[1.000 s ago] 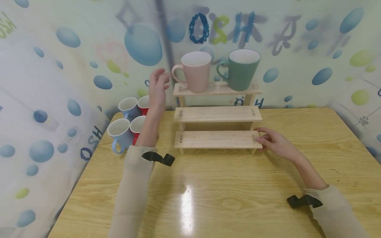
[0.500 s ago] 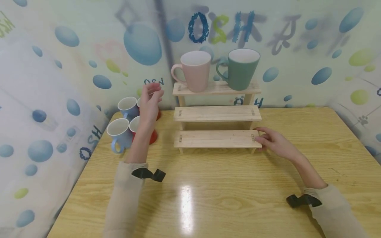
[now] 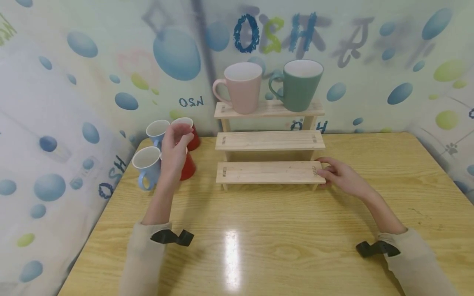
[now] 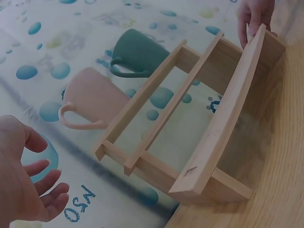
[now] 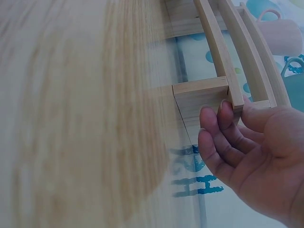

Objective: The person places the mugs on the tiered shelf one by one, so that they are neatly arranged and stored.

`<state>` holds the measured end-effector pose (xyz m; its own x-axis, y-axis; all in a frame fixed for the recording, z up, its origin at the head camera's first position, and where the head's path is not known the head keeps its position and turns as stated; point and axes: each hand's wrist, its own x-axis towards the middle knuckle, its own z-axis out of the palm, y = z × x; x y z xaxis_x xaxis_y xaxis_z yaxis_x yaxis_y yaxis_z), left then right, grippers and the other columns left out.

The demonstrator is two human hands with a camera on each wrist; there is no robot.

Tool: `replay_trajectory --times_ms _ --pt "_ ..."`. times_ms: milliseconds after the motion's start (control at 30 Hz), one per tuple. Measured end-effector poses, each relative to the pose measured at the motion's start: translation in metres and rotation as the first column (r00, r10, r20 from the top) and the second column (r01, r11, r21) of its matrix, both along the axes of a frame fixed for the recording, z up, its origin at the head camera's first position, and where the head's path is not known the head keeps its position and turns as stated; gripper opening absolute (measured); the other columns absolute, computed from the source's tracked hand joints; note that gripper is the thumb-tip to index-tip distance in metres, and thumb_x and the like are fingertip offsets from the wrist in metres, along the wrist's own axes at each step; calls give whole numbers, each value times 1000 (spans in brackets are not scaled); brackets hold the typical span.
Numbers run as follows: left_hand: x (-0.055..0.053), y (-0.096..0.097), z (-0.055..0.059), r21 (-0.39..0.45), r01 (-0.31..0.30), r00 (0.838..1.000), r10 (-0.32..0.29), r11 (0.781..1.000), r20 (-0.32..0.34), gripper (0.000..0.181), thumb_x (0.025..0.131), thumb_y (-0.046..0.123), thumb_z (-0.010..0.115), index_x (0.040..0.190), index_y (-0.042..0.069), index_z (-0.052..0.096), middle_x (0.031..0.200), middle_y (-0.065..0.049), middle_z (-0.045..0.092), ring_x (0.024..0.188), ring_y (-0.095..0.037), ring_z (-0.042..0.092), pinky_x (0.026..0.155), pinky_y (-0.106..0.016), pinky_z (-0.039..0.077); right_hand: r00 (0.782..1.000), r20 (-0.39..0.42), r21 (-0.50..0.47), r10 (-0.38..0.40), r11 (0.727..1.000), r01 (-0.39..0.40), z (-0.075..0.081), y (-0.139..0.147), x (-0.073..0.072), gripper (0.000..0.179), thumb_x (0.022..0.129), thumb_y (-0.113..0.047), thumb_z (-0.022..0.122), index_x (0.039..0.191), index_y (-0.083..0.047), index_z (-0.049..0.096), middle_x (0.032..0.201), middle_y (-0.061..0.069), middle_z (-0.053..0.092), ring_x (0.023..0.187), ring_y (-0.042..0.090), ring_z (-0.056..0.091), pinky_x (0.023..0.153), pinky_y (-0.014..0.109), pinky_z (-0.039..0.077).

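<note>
Near the red mugs [image 3: 188,167] on the table [image 3: 281,230], the left hand [image 3: 174,152] has loosely bent, empty fingers, while the right hand [image 3: 342,176] pinches the rack [image 3: 270,140] by its lowest shelf, presumably steadying it under the pink mug [image 3: 244,92] and green mug [image 3: 301,88].

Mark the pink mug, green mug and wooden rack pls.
Pink tapered mug [image 3: 244,94]: head view, side of body.
Green tapered mug [image 3: 302,89]: head view, side of body.
Three-tier pale wooden rack [image 3: 268,172]: head view, lowest shelf board.
</note>
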<state>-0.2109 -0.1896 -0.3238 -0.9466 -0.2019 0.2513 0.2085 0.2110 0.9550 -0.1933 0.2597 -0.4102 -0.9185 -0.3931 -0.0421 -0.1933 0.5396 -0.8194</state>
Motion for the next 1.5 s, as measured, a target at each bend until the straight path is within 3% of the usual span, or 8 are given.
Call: replay_trajectory --times_ms 200,467,667,900,1200,1367,1500 --pt "7 -11 -8 -18 -6 999 6 1000 -34 23 101 11 53 122 1 54 116 -8 60 109 -16 55 101 -29 41 1000 5 8 -6 1000 6 1 0 1 56 107 -21 51 150 8 32 107 20 70 83 23 73 86 37 55" --pt "21 -27 -20 -35 -58 998 59 998 18 23 102 17 53 120 3 55 116 -3 58 109 -16 53 99 -31 40 1000 11 3 -4 1000 4 1 -1 1 56 107 -21 50 150 9 31 109 22 69 84 25 73 88 43 54" --pt "28 -39 -29 -53 -130 990 133 990 50 21 101 18 53 115 2 55 110 0 56 99 -14 51 82 -27 43 1000 13 -5 -3 1000 3 1 -1 0 55 107 -20 50 150 9 31 109 24 69 84 25 73 86 40 55" --pt "35 -50 -43 -63 -175 979 180 983 92 17 99 10 53 110 -3 54 100 -5 55 87 -21 53 68 -21 45 1000 17 -5 -4 1000 4 2 -2 0 55 107 -20 50 150 9 31 110 24 69 83 25 73 83 27 54" --pt "38 -57 -59 -98 -240 962 250 966 111 20 93 1 54 112 -4 50 101 -5 53 88 -8 50 78 -18 40 1000 25 -16 -2 1000 3 2 -2 0 55 107 -19 50 149 10 30 111 27 68 82 25 73 82 29 56" --pt "37 -58 -62 -78 -248 955 257 966 147 26 92 0 54 116 -2 44 104 -7 52 86 -7 49 74 -15 40 1000 22 -14 -1 1000 1 1 -2 0 56 107 -21 50 150 10 30 111 25 69 83 24 73 85 32 55" --pt "38 -60 -63 -100 -230 945 246 968 217 32 93 4 55 121 -1 42 102 -7 51 85 -11 52 69 -16 43 1000 24 -12 -3 1000 3 1 -1 0 56 107 -20 50 150 9 31 110 25 69 83 24 73 85 33 55"
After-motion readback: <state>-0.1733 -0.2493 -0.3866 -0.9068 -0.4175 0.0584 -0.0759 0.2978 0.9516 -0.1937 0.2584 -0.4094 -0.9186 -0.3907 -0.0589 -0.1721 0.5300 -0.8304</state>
